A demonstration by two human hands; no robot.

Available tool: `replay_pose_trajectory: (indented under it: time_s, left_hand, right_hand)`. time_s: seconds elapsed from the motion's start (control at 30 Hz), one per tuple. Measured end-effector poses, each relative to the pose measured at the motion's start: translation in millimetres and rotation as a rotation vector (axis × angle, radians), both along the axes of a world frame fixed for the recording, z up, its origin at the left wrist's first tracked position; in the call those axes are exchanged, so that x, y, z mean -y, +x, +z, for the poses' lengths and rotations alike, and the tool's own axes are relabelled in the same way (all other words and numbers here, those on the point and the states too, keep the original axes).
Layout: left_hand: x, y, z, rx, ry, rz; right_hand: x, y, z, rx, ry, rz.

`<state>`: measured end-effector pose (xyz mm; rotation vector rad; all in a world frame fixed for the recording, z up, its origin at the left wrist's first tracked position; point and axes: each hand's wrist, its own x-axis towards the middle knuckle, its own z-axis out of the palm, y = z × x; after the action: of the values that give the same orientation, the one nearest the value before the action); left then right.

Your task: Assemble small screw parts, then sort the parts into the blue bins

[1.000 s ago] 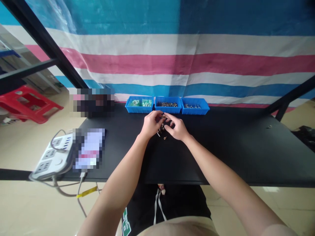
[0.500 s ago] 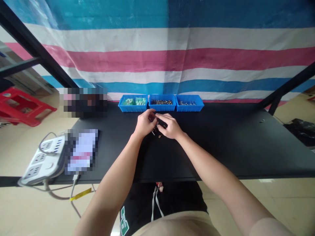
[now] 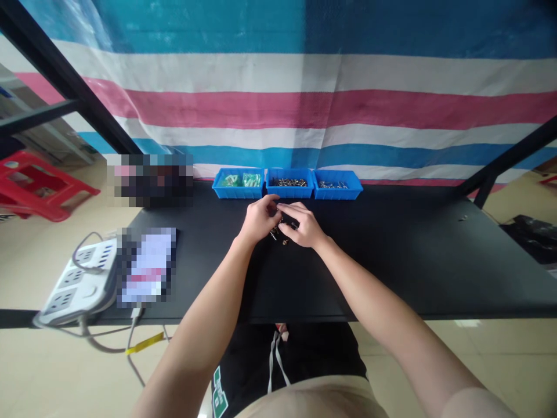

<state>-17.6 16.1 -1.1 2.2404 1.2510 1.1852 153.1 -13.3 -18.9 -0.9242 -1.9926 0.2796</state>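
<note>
Over the middle of the black table, my left hand [image 3: 260, 219] and my right hand [image 3: 305, 227] meet fingertip to fingertip. Both have bent fingers closed towards one another; whatever lies between the tips is too small and hidden to name. Under and between them, several small metal pieces [image 3: 274, 234] lie on the table, partly covered by the fingers. One brass-coloured piece [image 3: 285, 242] sits just in front of the right thumb.
Behind my hands stand three blue bins: the left bin [image 3: 238, 194] with green-and-white packets, the middle bin [image 3: 289, 191] with small metal parts, the right bin [image 3: 338, 194] with silvery pieces. A white power strip [image 3: 82, 278] and blurred-out phone-like object [image 3: 148, 261] lie at left.
The view has shifted slightly, so everything sits a little further right. My hands keep nearly the same pose over the metal pieces.
</note>
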Motion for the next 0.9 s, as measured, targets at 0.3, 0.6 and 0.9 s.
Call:
replay_pose_trajectory:
  time_s: [0.3,0.6,0.9]
  left_hand:
    - [-1,-1,-0.9,-0.013,-0.002,-0.040]
    - [-4,-2,-3.8,-0.058,0.012,-0.089]
    - [-3,-1,-3.0,-0.053,0.002,0.047]
  right_hand:
    - [-1,1,-1.7,-0.003,0.000,-0.006]
    - [-4,5,2.9,0.057,0.010,-0.094]
    - [-46,40,30.1,0.256,-0.050,-0.323]
